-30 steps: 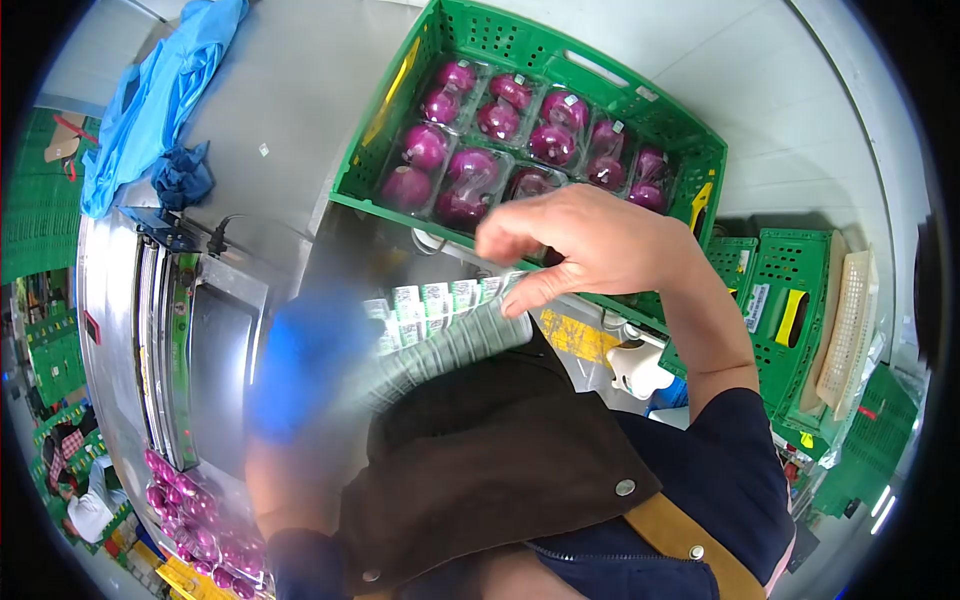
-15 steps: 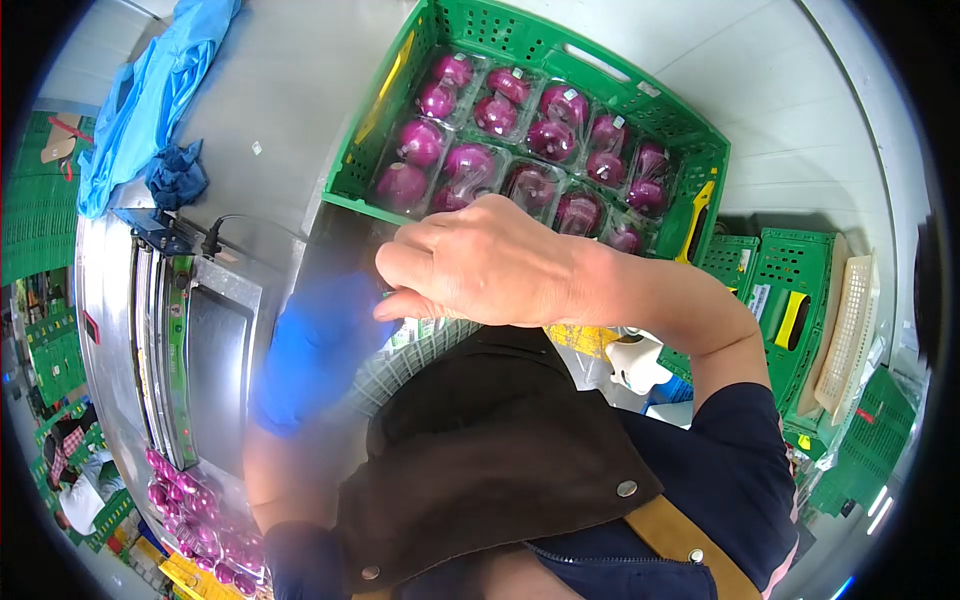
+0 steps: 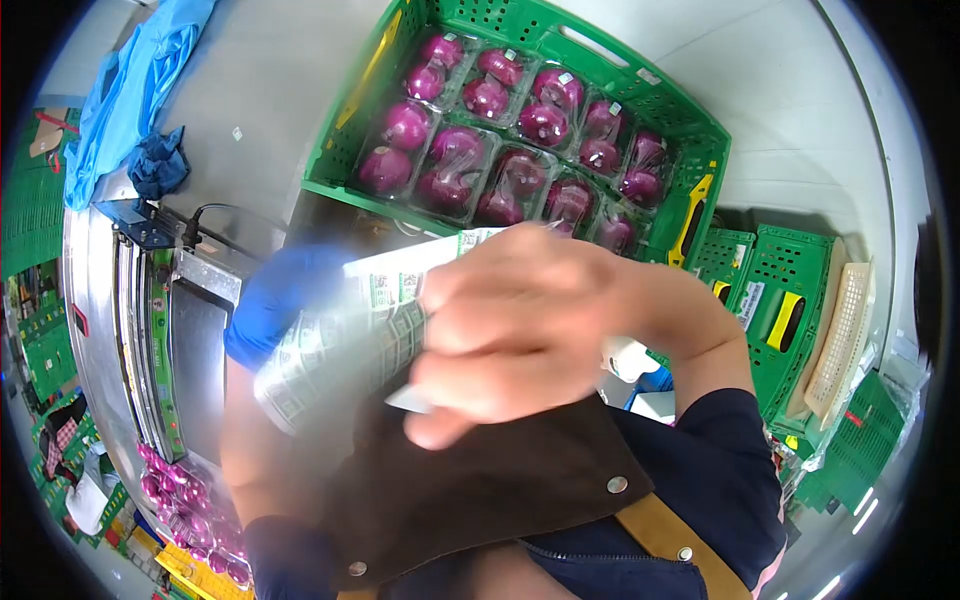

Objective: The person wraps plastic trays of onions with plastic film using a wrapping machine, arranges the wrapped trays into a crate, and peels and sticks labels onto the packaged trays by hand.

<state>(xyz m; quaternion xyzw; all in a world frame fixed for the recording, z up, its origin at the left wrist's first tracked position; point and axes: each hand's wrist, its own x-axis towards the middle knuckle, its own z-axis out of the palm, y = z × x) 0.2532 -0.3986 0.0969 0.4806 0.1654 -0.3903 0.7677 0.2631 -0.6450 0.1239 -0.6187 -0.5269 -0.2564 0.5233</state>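
Note:
My left hand (image 3: 275, 305), in a blue glove and smeared by motion, holds a white sheet of printed labels (image 3: 385, 300) with green and black marks. The sheet slants between my two hands, its near part blurred. My bare right hand (image 3: 520, 330) overlaps the sheet's right side with its fingers curled. A small white piece like a label (image 3: 408, 401) sticks out beside its thumb. Beyond my hands stands a green crate (image 3: 350, 200) with several clear packs of red onions (image 3: 457, 165), some bearing small white stickers.
A scale with a metal plate (image 3: 195, 350) stands at the left, a black cable behind it. Blue plastic (image 3: 135, 100) lies at the far left. More packed red onions (image 3: 190, 510) are at the lower left. Green crates (image 3: 790, 300) and a cream basket (image 3: 840, 340) stand at the right.
The label sheet has come up into view between my hands. My right hand has moved down and toward my body; my left hand has shifted slightly left and up.

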